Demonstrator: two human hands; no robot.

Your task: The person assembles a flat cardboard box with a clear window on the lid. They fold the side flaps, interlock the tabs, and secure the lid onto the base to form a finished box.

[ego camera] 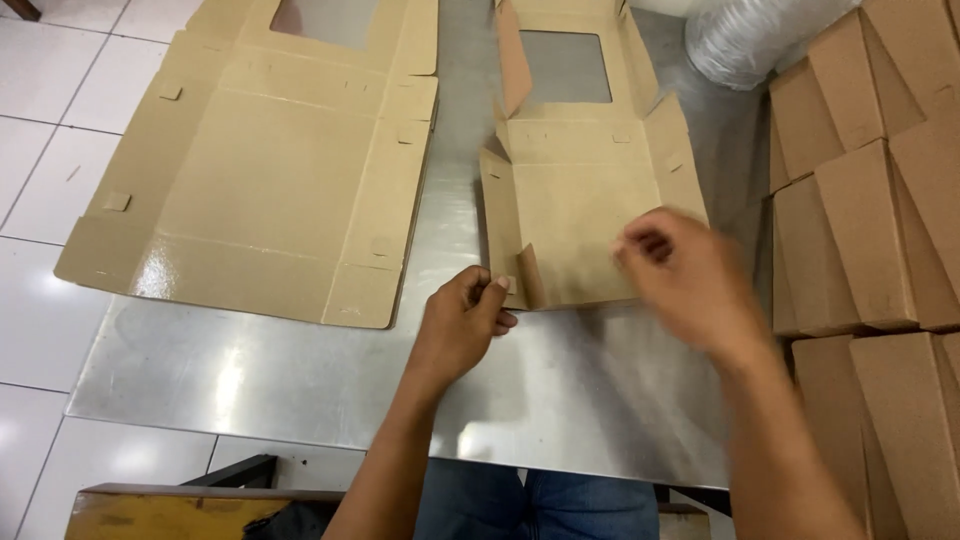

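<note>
While I look down from the head camera, the far left shows glossy white floor tiles (pixel 40 200), then a large flat sheet of tan die-cut cardboard (pixel 270 170), shiny and smooth, scored into panels with a cut-out window, overhanging the left edge of the brushed steel tabletop (pixel 300 380). Further right, my left hand (pixel 462 322) has its fingers pinched together on the near-left corner flap of a smaller tan cardboard box blank (pixel 575 215), which lies at the middle of the table with 2 side walls partly raised and its own windowed lid panel standing at the back. My right hand (pixel 685 275) hovers over the blank's near-right corner; it is blurred, fingers curled, and I cannot tell whether they grip anything. At the far right, finished matte brown cardboard boxes (pixel 870 220) stand stacked beside the table.
</note>
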